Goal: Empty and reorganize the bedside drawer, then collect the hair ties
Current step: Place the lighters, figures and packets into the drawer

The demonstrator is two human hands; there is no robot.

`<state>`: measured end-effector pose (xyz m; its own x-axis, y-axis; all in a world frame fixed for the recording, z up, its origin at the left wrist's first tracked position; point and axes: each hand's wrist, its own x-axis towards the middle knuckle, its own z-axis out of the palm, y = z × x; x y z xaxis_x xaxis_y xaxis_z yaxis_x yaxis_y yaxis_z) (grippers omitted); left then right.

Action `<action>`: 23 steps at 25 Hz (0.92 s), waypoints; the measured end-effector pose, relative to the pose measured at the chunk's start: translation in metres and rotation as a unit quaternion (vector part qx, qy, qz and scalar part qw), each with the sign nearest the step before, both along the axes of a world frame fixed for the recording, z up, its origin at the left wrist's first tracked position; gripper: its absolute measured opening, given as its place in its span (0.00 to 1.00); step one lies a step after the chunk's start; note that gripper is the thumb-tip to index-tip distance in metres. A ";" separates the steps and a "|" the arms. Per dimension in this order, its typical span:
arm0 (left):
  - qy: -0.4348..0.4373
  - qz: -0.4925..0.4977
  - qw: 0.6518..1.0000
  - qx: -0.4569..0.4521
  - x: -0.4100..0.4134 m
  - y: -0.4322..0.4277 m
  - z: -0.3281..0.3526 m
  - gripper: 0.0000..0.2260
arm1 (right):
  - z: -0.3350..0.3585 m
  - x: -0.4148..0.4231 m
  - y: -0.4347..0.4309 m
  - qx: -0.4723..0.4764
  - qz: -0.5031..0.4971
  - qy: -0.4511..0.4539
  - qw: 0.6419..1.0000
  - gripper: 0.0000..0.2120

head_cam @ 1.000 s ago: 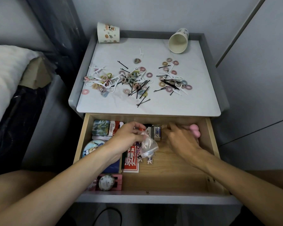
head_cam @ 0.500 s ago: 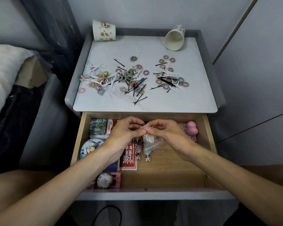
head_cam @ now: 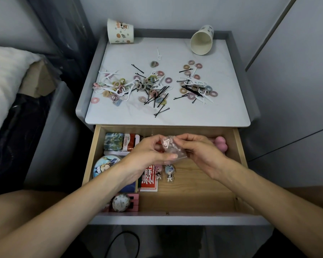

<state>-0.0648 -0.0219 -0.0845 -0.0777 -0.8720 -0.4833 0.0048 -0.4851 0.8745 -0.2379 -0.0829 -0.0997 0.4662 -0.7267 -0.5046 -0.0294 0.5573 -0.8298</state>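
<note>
Left hand (head_cam: 147, 155) and right hand (head_cam: 199, 153) meet above the open drawer (head_cam: 194, 192); each pinches a small clear plastic bag (head_cam: 172, 148) between thumb and curled fingers, the left at its near-left edge, the right at its upper right corner; the bag is crumpled, its long axis slanting from the left fingertips down toward the right palm; contents cannot be made out. The drawer lies directly below both hands, its long axis running left to right, its front toward the person. The hair ties (head_cam: 144, 84) lie flat on the cabinet top well beyond the fingertips, in a loose band running left to right, mixed with black hairpins (head_cam: 160, 101); neither hand touches them.
</note>
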 end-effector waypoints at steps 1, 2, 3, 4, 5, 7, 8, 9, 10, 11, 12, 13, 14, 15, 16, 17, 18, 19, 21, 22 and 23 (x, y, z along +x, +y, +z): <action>-0.006 -0.001 1.000 -0.005 -0.001 0.001 0.001 0.19 | 0.000 0.000 0.000 -0.009 -0.001 -0.001 1.000 0.11; -0.008 0.004 1.000 -0.011 -0.001 0.001 0.001 0.18 | 0.001 0.001 0.000 -0.025 -0.003 0.006 1.000 0.09; -0.006 0.013 1.000 -0.014 -0.001 0.002 0.002 0.17 | 0.001 0.000 0.000 -0.046 -0.009 0.020 0.999 0.07; -0.001 0.024 1.000 -0.013 0.000 0.002 0.003 0.16 | 0.002 0.000 0.000 -0.065 -0.017 0.035 0.997 0.05; 0.004 0.036 0.999 -0.012 0.001 0.002 0.004 0.17 | 0.003 0.000 0.000 -0.077 -0.023 0.045 0.996 0.03; 0.010 0.049 0.999 -0.009 0.001 0.003 0.005 0.19 | 0.003 0.000 -0.001 -0.079 -0.014 0.059 0.995 0.03; 0.004 0.048 0.999 -0.011 0.001 0.003 0.005 0.19 | 0.003 0.000 0.000 -0.076 0.001 0.063 0.995 0.03; -0.006 0.045 0.999 -0.016 0.001 0.003 0.005 0.18 | 0.003 0.001 0.000 -0.076 0.018 0.068 0.995 0.04; -0.016 0.043 0.999 -0.022 0.001 0.004 0.005 0.17 | 0.004 0.002 0.001 -0.078 0.030 0.070 0.994 0.04; -0.025 0.043 0.998 -0.026 0.001 0.003 0.003 0.15 | 0.005 0.002 0.001 -0.082 0.035 0.069 0.994 0.04; -0.034 0.043 0.998 -0.029 0.001 0.003 0.002 0.13 | 0.006 0.002 0.002 -0.087 0.032 0.069 0.993 0.04; -0.040 0.045 0.998 -0.030 0.002 0.003 0.001 0.12 | 0.007 0.002 0.002 -0.098 0.027 0.074 0.992 0.03; -0.042 0.045 0.998 -0.030 0.002 0.003 0.000 0.11 | 0.007 0.001 0.002 -0.115 0.027 0.086 0.989 0.02; -0.042 0.044 0.998 -0.033 0.002 0.003 0.000 0.11 | 0.006 0.000 0.001 -0.133 0.033 0.103 0.985 0.01; -0.044 0.045 0.997 -0.037 0.002 0.003 0.000 0.11 | 0.006 0.000 0.002 -0.151 0.044 0.118 0.981 0.01; -0.050 0.048 0.997 -0.044 0.002 0.003 0.000 0.11 | 0.005 0.001 0.002 -0.167 0.054 0.130 0.976 0.02; -0.056 0.054 0.996 -0.048 0.003 0.003 0.000 0.10 | 0.005 0.002 0.004 -0.189 0.058 0.142 0.970 0.02; -0.060 0.061 0.995 -0.049 0.003 0.002 -0.001 0.10 | 0.005 0.003 0.004 -0.223 0.055 0.164 0.959 0.03; -0.060 0.068 0.995 -0.044 0.003 0.001 -0.003 0.08 | 0.006 0.005 0.007 -0.303 0.050 0.228 0.924 0.04; -0.060 0.069 0.995 -0.042 0.003 0.001 -0.003 0.08 | 0.007 0.005 0.008 -0.324 0.049 0.242 0.913 0.04; -0.063 0.071 0.995 -0.043 0.003 0.001 -0.004 0.08 | 0.007 0.005 0.009 -0.326 0.050 0.240 0.913 0.04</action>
<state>-0.0617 -0.0213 -0.0888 0.1061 -0.9081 -0.4051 -0.0444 -0.4113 0.9104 -0.2329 -0.0735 -0.0922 0.3864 -0.9112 -0.1428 -0.5001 -0.0769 -0.8625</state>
